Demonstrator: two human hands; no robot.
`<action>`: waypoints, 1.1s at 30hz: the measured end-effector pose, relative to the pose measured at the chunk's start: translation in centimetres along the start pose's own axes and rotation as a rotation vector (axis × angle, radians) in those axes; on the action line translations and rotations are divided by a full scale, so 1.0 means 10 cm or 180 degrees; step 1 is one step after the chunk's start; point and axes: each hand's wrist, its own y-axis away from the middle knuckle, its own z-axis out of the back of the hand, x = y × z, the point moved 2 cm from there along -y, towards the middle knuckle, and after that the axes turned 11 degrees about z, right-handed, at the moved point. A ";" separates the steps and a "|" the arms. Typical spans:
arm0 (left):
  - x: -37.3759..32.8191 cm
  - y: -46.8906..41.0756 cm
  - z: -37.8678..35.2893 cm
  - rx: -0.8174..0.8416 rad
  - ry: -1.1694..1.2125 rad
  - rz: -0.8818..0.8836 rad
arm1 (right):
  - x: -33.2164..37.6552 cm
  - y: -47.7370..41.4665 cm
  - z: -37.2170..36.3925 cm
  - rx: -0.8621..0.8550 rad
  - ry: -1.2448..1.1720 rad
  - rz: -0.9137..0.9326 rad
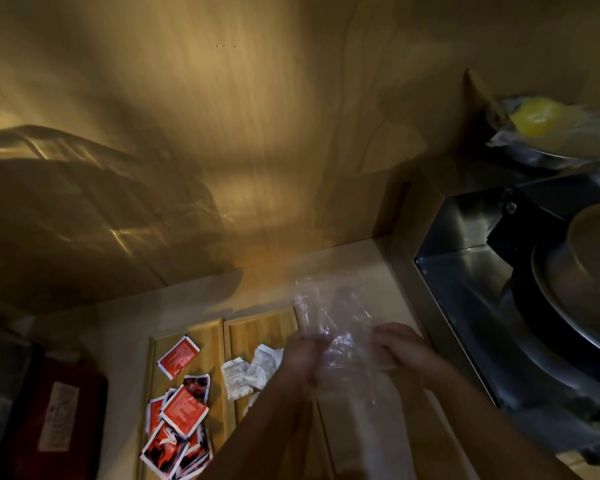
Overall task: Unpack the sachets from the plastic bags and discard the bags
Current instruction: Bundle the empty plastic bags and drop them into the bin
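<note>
A crumpled clear plastic bag (329, 313) is held up between both hands over the counter. My left hand (303, 355) grips its left side and my right hand (400, 344) grips its right side. Below left lies a wooden tray (219, 332) with two compartments. Several red sachets (179, 414) are piled in the left compartment. A few white sachets (253, 370) lie in the right compartment, partly hidden by my left forearm. Whether anything is inside the bag cannot be told.
A wooden wall (222, 133) rises behind the pale counter (357, 265). On the right a steel appliance (465, 244) carries a round metal pan (589, 265). A bowl with something yellow (537, 123) sits on a shelf above. A dark red pack (59, 417) lies at left.
</note>
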 end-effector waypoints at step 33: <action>-0.39 0.72 0.97 0.0101 -0.0091 -0.1245 | 0.54 0.08 -0.66 0.0941 -0.1380 0.0615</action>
